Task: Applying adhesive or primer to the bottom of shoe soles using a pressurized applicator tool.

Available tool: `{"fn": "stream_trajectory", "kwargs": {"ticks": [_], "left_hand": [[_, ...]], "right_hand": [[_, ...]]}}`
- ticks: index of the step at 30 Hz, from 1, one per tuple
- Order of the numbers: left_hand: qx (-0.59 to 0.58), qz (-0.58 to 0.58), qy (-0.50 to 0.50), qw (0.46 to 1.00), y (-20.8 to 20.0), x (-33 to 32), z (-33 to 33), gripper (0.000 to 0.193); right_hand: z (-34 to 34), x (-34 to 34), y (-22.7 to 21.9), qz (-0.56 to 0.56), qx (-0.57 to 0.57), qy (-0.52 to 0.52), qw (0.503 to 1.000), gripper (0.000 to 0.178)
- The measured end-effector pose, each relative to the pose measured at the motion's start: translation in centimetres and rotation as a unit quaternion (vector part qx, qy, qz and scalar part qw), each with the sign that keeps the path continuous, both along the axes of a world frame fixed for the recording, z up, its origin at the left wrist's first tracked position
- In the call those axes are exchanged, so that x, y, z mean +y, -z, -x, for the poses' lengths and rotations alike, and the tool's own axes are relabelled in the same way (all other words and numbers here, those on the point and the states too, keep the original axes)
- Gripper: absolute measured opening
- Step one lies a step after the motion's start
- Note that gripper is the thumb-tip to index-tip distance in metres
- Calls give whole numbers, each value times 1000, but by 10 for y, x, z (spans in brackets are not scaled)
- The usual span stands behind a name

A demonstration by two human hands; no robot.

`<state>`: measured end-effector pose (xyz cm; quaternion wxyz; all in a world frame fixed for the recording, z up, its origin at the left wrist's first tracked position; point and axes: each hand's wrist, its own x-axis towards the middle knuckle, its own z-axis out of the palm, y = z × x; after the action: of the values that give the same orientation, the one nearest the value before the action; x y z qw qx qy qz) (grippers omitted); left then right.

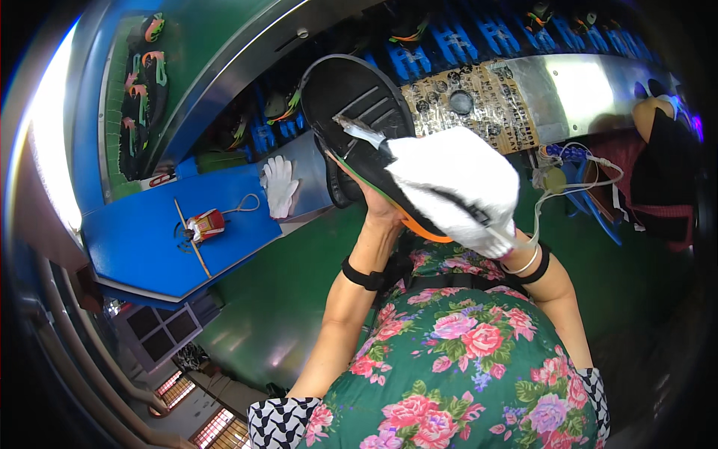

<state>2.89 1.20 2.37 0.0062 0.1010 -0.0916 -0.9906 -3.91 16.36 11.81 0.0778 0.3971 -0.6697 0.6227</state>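
My left hand (381,206) is bare and wrapped round a dark shoe (355,159) with a green and orange edge. Its thumb and some fingers are hidden behind the shoe. Over the shoe, my right hand (460,183) wears a white glove and is closed round a brush (363,132). The brush's pale, stained tip points left, above the shoe's dark surface. Most of its handle is hidden in the glove. Just behind stands a black oval tray (351,78) with raised ribs in it.
A white glove (280,185) lies by the blue table (127,232), which bears a red and white item (206,224) on a stick. Blue racks (456,45) with shoes run along the back. Taped cardboard (479,112) covers a ledge. At right, another person's arm (651,116) shows near a pale cord (576,191).
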Motion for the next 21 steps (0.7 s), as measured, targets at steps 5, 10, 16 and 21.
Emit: {"fn": "stream_trajectory", "kwargs": {"ticks": [5, 10, 16, 21], "left_hand": [[-62, 26, 57, 996, -1, -1, 8, 126], [42, 72, 78, 994, -8, -15, 12, 135], [115, 31, 91, 989, -7, -18, 15, 125], [103, 11, 83, 991, -14, -23, 19, 125]], "right_hand": [[-7, -4, 4, -13, 22, -63, 998, 32], [1, 2, 12, -33, 44, -44, 998, 35], [-5, 3, 6, -16, -13, -81, 996, 31], [-13, 5, 13, -88, 67, -68, 992, 30]]}}
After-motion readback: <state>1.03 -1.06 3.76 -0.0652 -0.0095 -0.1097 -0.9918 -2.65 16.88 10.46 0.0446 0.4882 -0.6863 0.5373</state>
